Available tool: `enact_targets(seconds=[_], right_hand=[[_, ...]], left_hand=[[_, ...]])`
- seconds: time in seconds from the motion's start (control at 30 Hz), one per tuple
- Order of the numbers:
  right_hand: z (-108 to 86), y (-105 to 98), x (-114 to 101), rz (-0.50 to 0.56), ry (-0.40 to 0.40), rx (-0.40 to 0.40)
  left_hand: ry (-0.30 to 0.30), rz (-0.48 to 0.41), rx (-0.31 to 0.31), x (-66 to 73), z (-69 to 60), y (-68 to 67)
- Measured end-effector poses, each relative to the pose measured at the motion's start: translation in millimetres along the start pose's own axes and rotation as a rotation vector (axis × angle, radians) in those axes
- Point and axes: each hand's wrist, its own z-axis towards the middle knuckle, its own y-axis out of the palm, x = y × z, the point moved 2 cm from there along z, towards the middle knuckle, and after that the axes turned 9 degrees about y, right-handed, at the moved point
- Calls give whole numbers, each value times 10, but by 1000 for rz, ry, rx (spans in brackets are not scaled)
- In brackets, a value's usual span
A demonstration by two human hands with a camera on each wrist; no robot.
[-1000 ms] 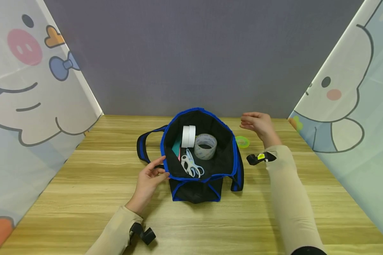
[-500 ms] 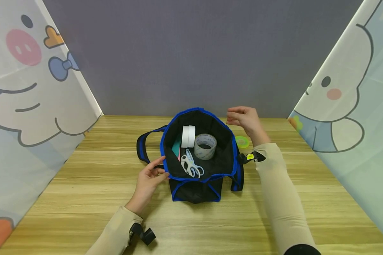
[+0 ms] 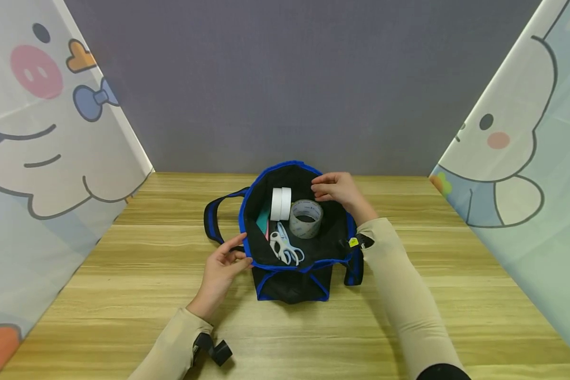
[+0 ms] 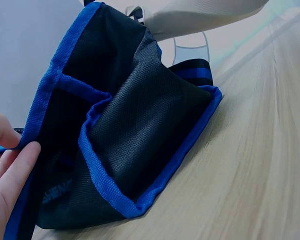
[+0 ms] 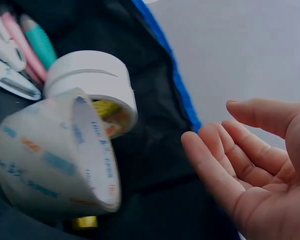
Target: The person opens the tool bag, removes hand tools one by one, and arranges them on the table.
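A black tote bag (image 3: 330, 248) with blue trim lies with its mouth facing me. My left hand (image 3: 220, 272) pinches its left rim (image 4: 42, 102) between thumb and fingers. Over the bag's right rim, my right hand (image 3: 339, 190) reaches inside with loosely bent fingers and holds nothing. Left of these fingers is a wide roll of clear packing tape (image 5: 45, 160). Beside it sit white tape rolls (image 3: 281, 204), side by side. White-and-blue scissors (image 3: 285, 245) rest nearer the front. Slim teal (image 5: 39, 42) and pink (image 5: 27, 47) items lie along the left, partly hidden.
A strap loop (image 3: 211, 219) spreads out on the left of the bag, and another strap (image 3: 354, 269) hangs at its right. Underneath is a wood-grain table (image 3: 123, 295). A grey panel (image 3: 285, 84) rises behind, with cartoon-printed sheets at both sides.
My right hand has moved left from beside the bag to over its mouth. The right arm now covers the green ring seen on the table earlier. My left hand stays put.
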Motion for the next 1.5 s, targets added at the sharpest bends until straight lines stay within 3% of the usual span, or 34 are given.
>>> enact_targets(seconds=[0.47,0.63,1.0,1.17,1.5], right_hand=[[93,125,257,-234,114,-57],[96,132,291,-278,112,-96],[195,309,359,-503,78,-234],[230,354,379,-580,97,-220],[232,356,381,-576,106,-179]], left_hand=[[2,0,-4,17,6,27],[-8,5,-1,22,11,28],[-15,3,2,15,8,21],[-25,15,0,11,8,24],[-25,32,-4,16,5,23]])
